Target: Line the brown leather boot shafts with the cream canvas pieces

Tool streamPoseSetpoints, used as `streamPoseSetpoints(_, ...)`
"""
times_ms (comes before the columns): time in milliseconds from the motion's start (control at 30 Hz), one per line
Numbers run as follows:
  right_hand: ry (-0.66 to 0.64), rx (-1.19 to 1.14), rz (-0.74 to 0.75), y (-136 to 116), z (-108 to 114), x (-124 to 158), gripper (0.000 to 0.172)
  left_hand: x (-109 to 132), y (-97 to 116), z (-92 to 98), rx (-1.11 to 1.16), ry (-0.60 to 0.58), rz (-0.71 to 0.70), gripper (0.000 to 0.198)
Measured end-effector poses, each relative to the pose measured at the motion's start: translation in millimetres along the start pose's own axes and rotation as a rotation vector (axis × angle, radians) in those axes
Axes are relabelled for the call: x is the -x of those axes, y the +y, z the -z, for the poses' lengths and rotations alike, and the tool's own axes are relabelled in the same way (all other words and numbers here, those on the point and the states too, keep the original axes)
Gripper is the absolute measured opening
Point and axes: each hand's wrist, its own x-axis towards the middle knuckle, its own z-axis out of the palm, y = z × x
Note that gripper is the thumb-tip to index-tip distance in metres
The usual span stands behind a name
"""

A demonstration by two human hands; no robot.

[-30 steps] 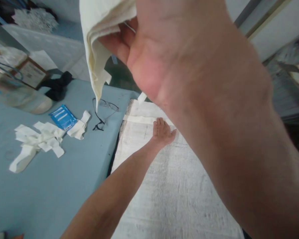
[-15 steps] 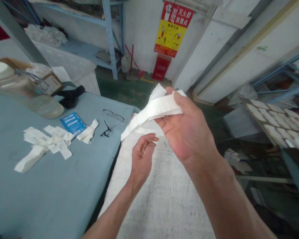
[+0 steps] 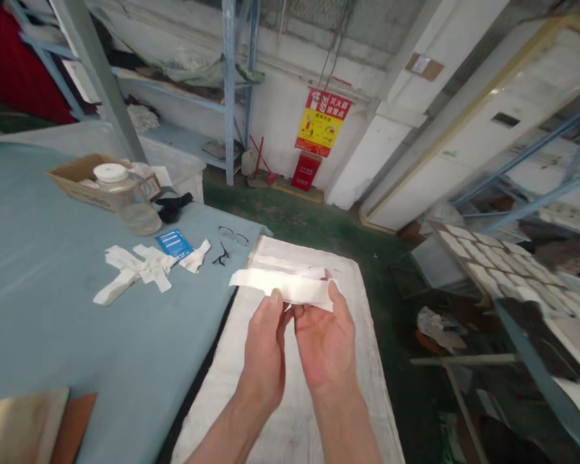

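Observation:
A white cloth strip is stretched sideways above the pale cloth-covered board. My left hand pinches its lower edge near the middle, thumb on top. At the strip's right part, my right hand grips it between thumb and fingers, palm turned up. The strip's left end sticks out free past my left hand. On the blue-grey table to the left lies a loose heap of similar white strips, with a blue packet partly beside and between them.
Folded-arm eyeglasses lie near the corner of the blue-grey table. Behind them stand a clear jug, a black cloth and a cardboard box. Racks with pale pads stand to the right.
My left hand has risen to the strip and taken hold of it. My right hand has come lower and nearer, and the strip now lies flatter. The view has tilted up and widened.

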Motion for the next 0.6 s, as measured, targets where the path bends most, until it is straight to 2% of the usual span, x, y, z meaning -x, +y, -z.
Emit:
streamPoseSetpoints(167,0.051,-0.175,-0.115,-4,36,56,0.022,46,-16,7.2,0.039,0.136,0.072,0.041)
streamPoseSetpoints(300,0.118,-0.257,-0.147,-10,61,95,0.016,81,-20,13.6,-0.128,0.147,-0.079,0.049)
streamPoseSetpoints(400,0.107,-0.222,-0.162,-6,78,121,0.017,107,-4,10.6,-0.35,0.048,-0.186,0.051)
streamPoseSetpoints(467,0.054,-0.158,-0.157,2,86,137,0.025,127,13,5.1,-0.539,-0.036,-0.216,0.052)
streamPoseSetpoints(600,-0.176,0.026,-0.17,17,87,173,0.047,170,49,-4.2,-0.807,-0.133,-0.334,0.053)
